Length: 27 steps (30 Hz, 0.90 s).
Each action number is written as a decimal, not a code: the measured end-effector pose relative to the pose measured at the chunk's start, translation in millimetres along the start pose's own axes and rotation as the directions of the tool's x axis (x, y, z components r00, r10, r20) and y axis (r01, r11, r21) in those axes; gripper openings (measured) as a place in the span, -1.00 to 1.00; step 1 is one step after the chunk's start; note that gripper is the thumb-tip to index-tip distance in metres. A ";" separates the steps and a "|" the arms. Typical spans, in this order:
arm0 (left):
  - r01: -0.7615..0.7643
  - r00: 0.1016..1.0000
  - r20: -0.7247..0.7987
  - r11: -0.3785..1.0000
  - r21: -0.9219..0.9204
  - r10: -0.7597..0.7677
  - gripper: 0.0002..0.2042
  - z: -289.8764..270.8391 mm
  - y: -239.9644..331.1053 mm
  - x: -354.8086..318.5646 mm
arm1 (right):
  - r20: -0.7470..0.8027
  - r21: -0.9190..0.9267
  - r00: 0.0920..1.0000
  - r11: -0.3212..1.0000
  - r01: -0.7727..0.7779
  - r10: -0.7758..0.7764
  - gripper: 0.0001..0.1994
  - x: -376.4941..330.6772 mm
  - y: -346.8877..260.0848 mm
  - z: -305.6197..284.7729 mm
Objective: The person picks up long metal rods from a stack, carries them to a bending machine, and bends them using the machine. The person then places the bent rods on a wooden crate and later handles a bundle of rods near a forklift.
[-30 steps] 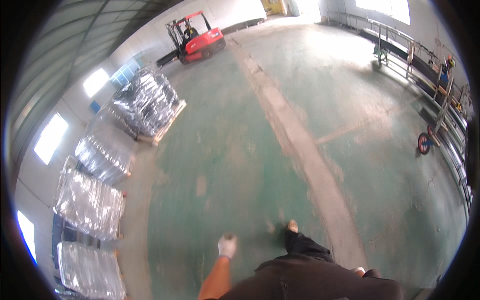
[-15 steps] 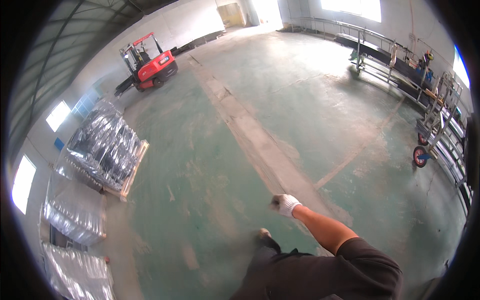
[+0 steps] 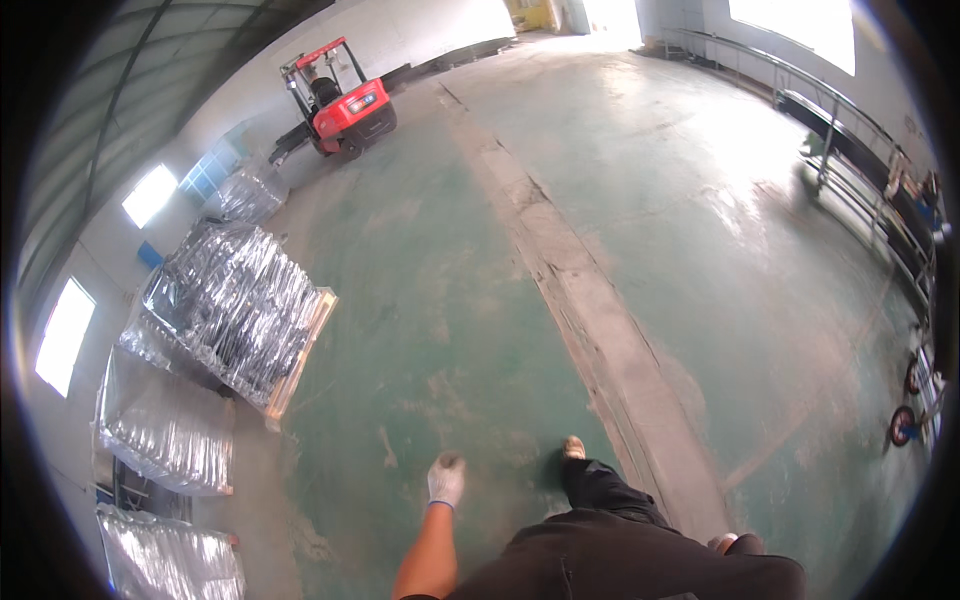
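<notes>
My left hand (image 3: 447,478), in a whitish knit glove that looks darker at the fingers, hangs in front of me over the green floor (image 3: 400,350). Its fingers are curled in, and no object shows in them. It touches nothing. My right hand does not show clearly. A small pale patch beside a dark shape lies at the right edge of my dark shirt (image 3: 600,560), and I cannot tell whether it is a shoe or a hand. My light-coloured shoe (image 3: 574,447) and dark trouser leg are ahead of my body.
Film-wrapped stacks (image 3: 235,300) on wooden pallets line the left side. Beyond them stands a red forklift (image 3: 355,105). A bare concrete strip (image 3: 570,270) crosses the floor. Along the right wall run metal-framed conveyors (image 3: 850,150), with a wheeled cart (image 3: 903,425) nearer.
My left arm has come into view, while my gloved right hand has swung out of clear sight. The view has turned left, so the forklift and pallets appear further right and slightly larger.
</notes>
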State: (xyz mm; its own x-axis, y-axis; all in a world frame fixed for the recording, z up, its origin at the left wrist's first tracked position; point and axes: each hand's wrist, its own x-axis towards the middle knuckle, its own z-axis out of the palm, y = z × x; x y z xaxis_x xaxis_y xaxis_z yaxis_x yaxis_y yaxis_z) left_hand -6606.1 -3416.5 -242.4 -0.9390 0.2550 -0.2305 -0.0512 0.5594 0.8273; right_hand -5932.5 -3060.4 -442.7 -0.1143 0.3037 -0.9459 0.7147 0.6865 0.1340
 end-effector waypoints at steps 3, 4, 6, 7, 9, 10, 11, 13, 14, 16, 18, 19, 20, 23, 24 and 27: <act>0.113 0.993 -0.079 0.922 0.371 -0.089 -0.66 6.9 -42.0 71.7 | -0.229 0.230 0.972 0.973 0.010 0.044 -0.56 65.8 -82.0 -174.9; -0.033 0.969 0.207 0.759 0.651 -0.135 -0.60 10.8 -27.3 96.7 | -0.350 0.437 0.928 0.899 0.045 0.123 -0.56 89.1 -119.6 -239.7; -0.055 0.878 0.414 0.808 0.586 -0.240 -0.61 37.6 3.4 135.4 | -0.466 0.517 0.873 0.845 0.137 0.144 -0.53 125.8 -176.3 -407.3; -0.032 0.839 0.444 0.786 0.618 -0.315 -0.61 24.3 46.4 134.0 | -0.527 0.477 0.849 0.818 0.320 -0.025 -0.51 118.4 -230.4 -508.8; 0.136 0.830 0.382 0.812 0.567 -0.406 -0.61 15.9 51.2 164.7 | -0.740 0.510 0.673 0.660 0.552 0.008 -0.56 32.8 -338.5 -689.0; 0.258 0.855 0.292 0.840 0.478 -0.429 -0.60 22.8 22.8 190.4 | -0.780 0.421 0.621 0.676 0.605 -0.070 -0.60 1.0 -379.6 -769.4; 0.335 0.843 0.251 0.830 0.447 -0.475 -0.60 25.2 14.2 215.1 | -0.815 0.380 0.563 0.607 0.698 -0.137 -0.63 -20.8 -413.3 -837.2; 0.363 0.807 0.254 0.788 0.497 -0.533 -0.61 34.0 19.4 295.9 | -0.851 0.296 0.463 0.502 0.813 -0.249 -0.70 -44.5 -464.6 -945.0; 0.374 0.791 0.251 0.766 0.523 -0.558 -0.61 34.8 23.2 336.3 | -0.859 0.249 0.429 0.503 0.828 -0.281 -0.70 -43.9 -482.2 -981.6; 0.324 0.793 0.255 0.737 0.593 -0.554 -0.61 26.4 42.4 433.4 | -0.890 0.194 0.371 0.517 0.834 -0.266 -0.69 -24.3 -512.3 -1052.1; 0.169 0.812 0.313 0.712 0.682 -0.493 -0.61 16.5 65.2 547.3 | -0.876 0.270 0.448 0.591 0.760 -0.177 -0.67 35.3 -517.3 -1077.6; -0.001 0.823 0.385 0.677 0.736 -0.417 -0.61 14.7 77.8 609.4 | -0.842 0.337 0.523 0.630 0.699 -0.130 -0.65 66.5 -513.3 -1086.2; -0.129 0.854 0.413 0.640 0.757 -0.316 -0.61 8.0 97.1 673.2 | -0.775 0.336 0.613 0.720 0.607 -0.155 -0.60 90.9 -510.0 -1089.7; 0.039 0.964 0.191 0.806 0.591 -0.187 -0.63 19.0 218.5 875.9 | -0.284 -0.274 0.898 0.926 0.261 -0.337 -0.73 261.7 -422.0 -1032.0; 0.060 0.979 0.137 0.854 0.517 -0.152 -0.63 7.8 249.8 935.5 | -0.124 -0.403 0.928 0.872 0.276 -0.351 -0.73 280.8 -416.2 -1033.3; 0.022 1.000 -0.008 0.969 0.247 -0.020 -0.67 4.1 308.8 1104.7 | 0.041 -0.396 0.970 0.887 0.235 -0.239 -0.73 299.3 -423.1 -1098.5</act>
State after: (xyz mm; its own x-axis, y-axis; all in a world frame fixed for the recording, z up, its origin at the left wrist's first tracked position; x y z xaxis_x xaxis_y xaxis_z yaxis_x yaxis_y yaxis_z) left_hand -7657.9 -2958.8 -243.7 -0.9406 0.2371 -0.2432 0.0140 0.7426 0.6696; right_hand -7027.2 -2534.2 -457.9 -0.2537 0.1034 -0.9617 0.3337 0.9426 0.0133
